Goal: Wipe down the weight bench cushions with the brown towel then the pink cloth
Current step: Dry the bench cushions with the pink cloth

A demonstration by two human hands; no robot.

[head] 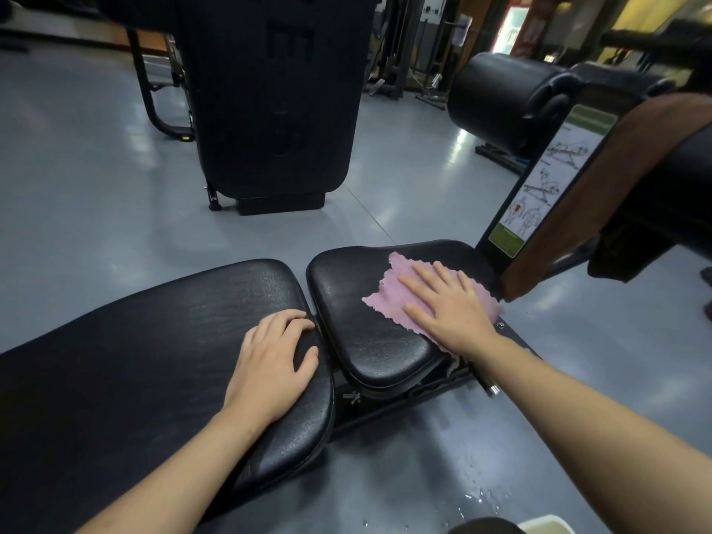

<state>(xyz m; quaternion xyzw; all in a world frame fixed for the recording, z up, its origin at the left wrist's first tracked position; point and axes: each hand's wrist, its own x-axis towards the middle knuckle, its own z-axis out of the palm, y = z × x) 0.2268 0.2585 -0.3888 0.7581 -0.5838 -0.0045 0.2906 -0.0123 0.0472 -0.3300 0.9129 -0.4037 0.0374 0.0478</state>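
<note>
Pink cloth [400, 291] lies flat on the seat cushion [366, 321], right half of it, w/ the near corner draping off the cushion's right edge. Your right hand [450, 306] is on top of the cloth, fingers straight and spread, palm pressing down; not pinching anything. Cloth edges look ragged, poking out past your fingertips toward the far-left side.

Your left hand [273, 364] rests on the long back cushion [154, 360], at its end nearest the seat. Fingers curl over that end edge, thumb lying on top of the pad; it grips the cushion edge, no cloth in it. Small gap between the two cushions, metal frame showing under it.

Brown towel [601, 179] is well apart from both hands, draped over the padded arm at right, hanging down beside the instruction placard [551, 175] w/ exercise diagrams. Black roller pad [504, 98] sits behind the placard.

Surface of both cushions is black, creased vinyl w/ some sheen. Grey floor [96, 167] all round; water droplets [481, 495] on it near your right forearm. Big black machine shroud [273, 98] stands across the floor, more gym kit behind it, too dim to make out. Pale container corner at bottom-right edge, can't tell what it is.
</note>
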